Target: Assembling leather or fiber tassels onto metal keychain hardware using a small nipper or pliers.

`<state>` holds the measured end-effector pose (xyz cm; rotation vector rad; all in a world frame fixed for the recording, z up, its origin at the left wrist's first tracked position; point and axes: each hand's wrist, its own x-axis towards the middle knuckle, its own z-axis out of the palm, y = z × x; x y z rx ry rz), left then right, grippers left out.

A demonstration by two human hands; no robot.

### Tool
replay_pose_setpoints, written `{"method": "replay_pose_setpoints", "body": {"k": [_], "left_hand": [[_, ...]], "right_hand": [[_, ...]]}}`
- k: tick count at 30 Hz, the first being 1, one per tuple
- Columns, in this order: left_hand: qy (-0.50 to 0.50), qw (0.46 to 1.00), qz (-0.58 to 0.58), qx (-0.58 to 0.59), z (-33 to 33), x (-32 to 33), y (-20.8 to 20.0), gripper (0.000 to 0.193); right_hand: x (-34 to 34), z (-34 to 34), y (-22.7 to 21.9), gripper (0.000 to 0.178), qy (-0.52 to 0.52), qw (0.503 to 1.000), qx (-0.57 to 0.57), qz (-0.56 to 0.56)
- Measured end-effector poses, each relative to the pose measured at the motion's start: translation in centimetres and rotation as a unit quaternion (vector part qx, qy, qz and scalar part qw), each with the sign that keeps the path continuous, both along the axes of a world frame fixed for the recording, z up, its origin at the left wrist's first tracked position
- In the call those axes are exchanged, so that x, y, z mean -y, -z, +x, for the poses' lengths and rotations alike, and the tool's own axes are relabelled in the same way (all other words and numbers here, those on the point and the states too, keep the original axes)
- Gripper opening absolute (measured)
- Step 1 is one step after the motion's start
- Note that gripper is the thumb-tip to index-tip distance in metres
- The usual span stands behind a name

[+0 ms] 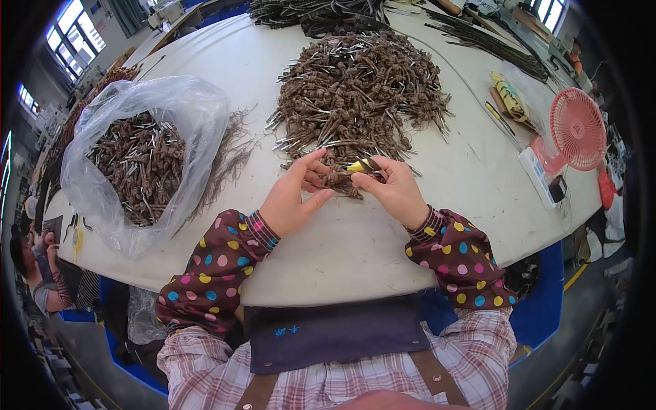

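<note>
Here are both hands at the near side of the white table [328, 263], and between them sits a knotted brown cord [339, 182], just in front of the big heap. Its long axis slants, the far end up and leftward, the near end down and rightward toward the person; fingers cover part of it.

The left hand [292, 199] is half open, thumb and forefinger spread apart around the cord's left side; whether the curled fingers grip it, I can't tell. The right hand [396, 188] is closed, with a small yellow-and-black tool [357, 166] in its fingers, yellow end pointing left, lying roughly crosswise above the cord. That thumb reaches the cord too.

Straight beyond, the pile of brown cords [362, 85] blocks the way forward, silvery tips poking out every which way. Over on the left, a clear plastic bag [205, 113] gapes open, full of similar pieces, loose brown threads [229, 154] strewn beside it. Right side: a pink fan [578, 128] next to a white power strip [536, 179]. Dark straps [318, 14] lie along the far edge.
</note>
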<state>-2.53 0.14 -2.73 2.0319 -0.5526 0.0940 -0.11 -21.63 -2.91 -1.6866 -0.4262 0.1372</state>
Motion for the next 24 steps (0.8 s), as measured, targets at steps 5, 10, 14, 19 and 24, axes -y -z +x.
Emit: {"method": "replay_pose_setpoints", "body": {"k": [5, 10, 14, 19, 24], "left_hand": [[-0.006, 0.998, -0.055, -0.027, -0.4, 0.2, 0.1, 0.045], [-0.052, 0.998, -0.038, 0.029, -0.6, 0.0, -0.1, 0.027], [-0.04, 0.995, 0.017, 0.091, -0.5, 0.0, -0.3, 0.026], [-0.047, 0.986, 0.06, 0.148, -0.3, -0.1, -0.6, 0.03], [-0.05, 0.96, 0.116, 0.251, 0.1, -0.5, -0.6, 0.026]], "right_hand": [[-0.1, -1.2, -0.3, 0.023, 0.028, 0.998, 0.044, -0.037], [-0.3, -0.8, 0.0, 0.024, 0.001, 0.999, 0.04, 0.016], [0.0, -0.3, -0.3, 0.024, -0.031, 0.998, -0.043, -0.034], [-0.4, -0.5, 0.1, 0.023, -0.013, 0.999, -0.045, -0.018], [-0.9, -1.1, 0.6, 0.024, 0.024, 0.999, 0.028, -0.04]]}}
